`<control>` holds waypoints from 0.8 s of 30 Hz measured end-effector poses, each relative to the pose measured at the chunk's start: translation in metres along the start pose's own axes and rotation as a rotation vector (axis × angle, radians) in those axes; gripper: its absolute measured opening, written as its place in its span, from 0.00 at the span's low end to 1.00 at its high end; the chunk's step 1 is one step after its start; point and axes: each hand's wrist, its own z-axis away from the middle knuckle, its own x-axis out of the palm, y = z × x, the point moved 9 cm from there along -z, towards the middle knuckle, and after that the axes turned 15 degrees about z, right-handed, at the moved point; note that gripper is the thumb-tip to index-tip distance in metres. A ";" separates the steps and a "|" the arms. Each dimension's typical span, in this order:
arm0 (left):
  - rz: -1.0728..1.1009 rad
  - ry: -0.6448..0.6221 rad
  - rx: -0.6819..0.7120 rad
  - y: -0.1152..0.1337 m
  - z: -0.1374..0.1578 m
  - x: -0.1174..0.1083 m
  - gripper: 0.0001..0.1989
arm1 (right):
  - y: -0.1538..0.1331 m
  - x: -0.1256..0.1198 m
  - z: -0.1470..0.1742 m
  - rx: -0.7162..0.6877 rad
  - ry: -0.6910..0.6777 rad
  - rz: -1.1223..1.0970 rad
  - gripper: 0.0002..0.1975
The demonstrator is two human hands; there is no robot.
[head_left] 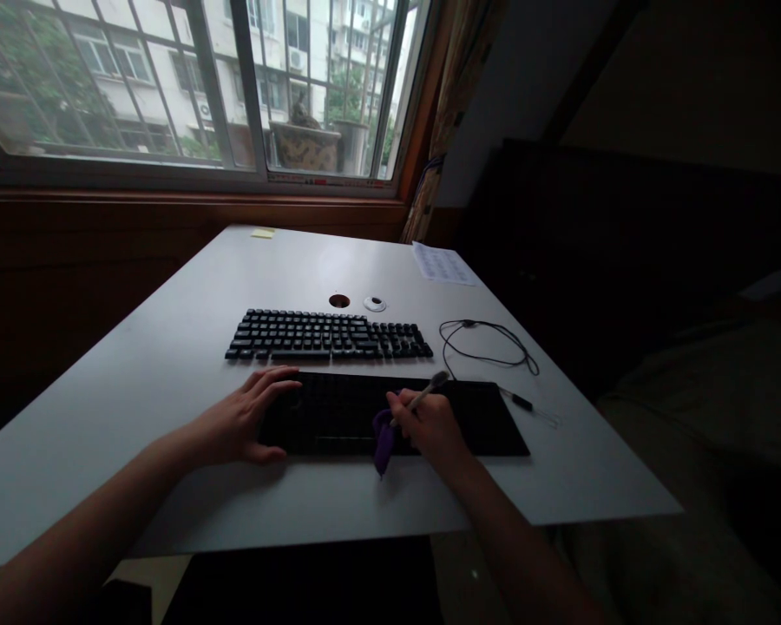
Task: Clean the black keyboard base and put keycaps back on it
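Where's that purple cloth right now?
In the head view, the purple cloth is in the right hand, hanging over the front edge of the black slab.

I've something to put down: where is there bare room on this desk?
The desk is bare left of the black keys and left hand, and along the back between yellow notes and printed sheet. Crowded: around the black board, with right hand, purple cloth and the cable.

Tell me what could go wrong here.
The purple cloth by the right hand could snag on the black keyboard base. The black keycaps stand in rows close behind that base, so a nudge might scatter them. One could even fall into the open round hole just beyond them.
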 end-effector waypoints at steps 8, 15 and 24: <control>0.016 0.012 -0.004 -0.003 0.000 0.001 0.48 | -0.008 0.000 0.002 -0.098 0.048 0.072 0.27; 0.004 0.000 0.009 -0.003 0.001 0.002 0.48 | -0.016 -0.010 0.006 -0.173 0.236 0.175 0.26; -0.005 0.008 0.004 -0.002 0.001 0.001 0.49 | -0.017 -0.006 0.005 -0.188 0.211 0.194 0.26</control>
